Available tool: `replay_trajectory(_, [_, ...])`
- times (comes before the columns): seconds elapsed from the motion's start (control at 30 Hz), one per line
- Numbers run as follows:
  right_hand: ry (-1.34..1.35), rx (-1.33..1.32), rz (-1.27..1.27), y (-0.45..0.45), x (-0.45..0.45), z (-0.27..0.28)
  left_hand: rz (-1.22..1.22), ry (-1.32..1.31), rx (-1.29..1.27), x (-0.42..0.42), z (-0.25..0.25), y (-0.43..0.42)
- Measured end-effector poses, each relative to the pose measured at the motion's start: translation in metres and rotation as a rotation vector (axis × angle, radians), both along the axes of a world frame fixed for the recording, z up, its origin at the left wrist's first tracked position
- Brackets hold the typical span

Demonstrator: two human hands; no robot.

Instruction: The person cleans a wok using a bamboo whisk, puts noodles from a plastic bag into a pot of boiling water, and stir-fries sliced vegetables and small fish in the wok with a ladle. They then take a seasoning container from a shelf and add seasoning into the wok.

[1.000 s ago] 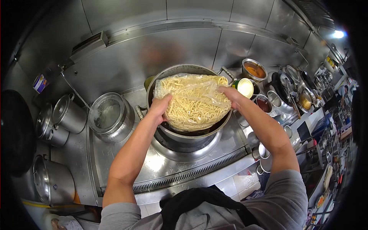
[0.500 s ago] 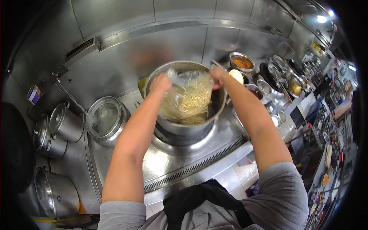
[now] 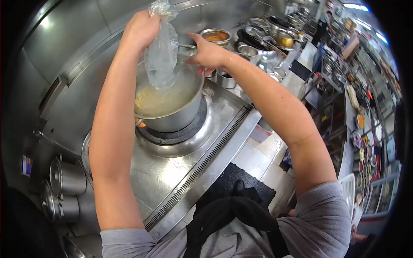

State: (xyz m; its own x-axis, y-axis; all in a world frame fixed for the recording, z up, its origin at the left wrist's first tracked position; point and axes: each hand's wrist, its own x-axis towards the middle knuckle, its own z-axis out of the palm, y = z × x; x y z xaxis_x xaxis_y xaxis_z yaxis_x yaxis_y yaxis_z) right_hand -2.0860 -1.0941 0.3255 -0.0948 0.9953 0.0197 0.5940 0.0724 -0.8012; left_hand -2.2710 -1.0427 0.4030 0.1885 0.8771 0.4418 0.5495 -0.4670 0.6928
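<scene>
In the head view, take the large metal pot (image 3: 174,121) as the centre of the dial, with twelve at the top. The left hand (image 3: 143,29) is raised at about eleven o'clock, its grip closed on the gathered neck of a clear plastic bag (image 3: 161,60). The bag hangs limp and crumpled from that fist, its lower end over the mouth of the pot; blur and haze there mean I cannot tell whether it touches what lies beneath. Pale yellow noodles (image 3: 148,101) lie inside the pot, plainest toward eight o'clock and veiled elsewhere by steam.

The right hand (image 3: 211,55) reaches in between one and two o'clock, its grip open with fingers spread, just beside the bag; whether it touches the rim is unclear. Just beyond it, also between one and two, stands a metal bowl (image 3: 217,37) of orange liquid.

The pot sits on a round burner (image 3: 172,148) set in the steel worktop (image 3: 151,189), with a slotted drain (image 3: 200,167) running past at five o'clock. Two lidded pots stand between seven and eight, and far off near two o'clock is another person (image 3: 322,26).
</scene>
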Motion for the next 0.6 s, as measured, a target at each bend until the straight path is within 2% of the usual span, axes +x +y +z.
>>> replay_trajectory(0.1, [0.117, 0.060, -0.053, -0.043, 0.025, -0.019, -0.209, -0.026, 0.130, 0.043, -0.008, -0.070])
replay_trajectory(0.17, [0.362, 0.138, -0.104, -0.075, 0.045, -0.043, -0.418, 0.023, 0.069, 0.068, -0.029, -0.098])
replay_trajectory(0.23, [0.390, 0.318, -0.070, -0.108, 0.076, -0.085, -0.835, -0.147, -0.053, 0.102, -0.059, -0.144])
replay_trajectory(0.33, [0.118, 0.566, -0.159, -0.198, 0.118, -0.157, -1.008, -0.137, -0.318, 0.143, -0.113, -0.210])
replay_trajectory(0.37, [0.084, 0.749, -0.260, -0.223, 0.128, -0.192, -1.022, -0.121, -0.374, 0.154, -0.134, -0.230])
replay_trajectory(0.43, [0.438, 0.270, -0.367, -0.313, 0.149, -0.219, -1.000, -0.114, -0.564, 0.175, -0.186, -0.263])
replay_trajectory(0.5, [0.835, 0.223, -0.603, -0.390, 0.162, -0.278, -1.073, -0.033, -0.614, 0.196, -0.238, -0.293])
replay_trajectory(0.53, [0.850, 0.243, -0.669, -0.433, 0.171, -0.302, -1.113, 0.026, -0.662, 0.203, -0.265, -0.308])
replay_trajectory(0.6, [0.604, 0.129, -0.939, -0.530, 0.181, -0.343, -1.068, 0.200, -0.957, 0.214, -0.316, -0.332])
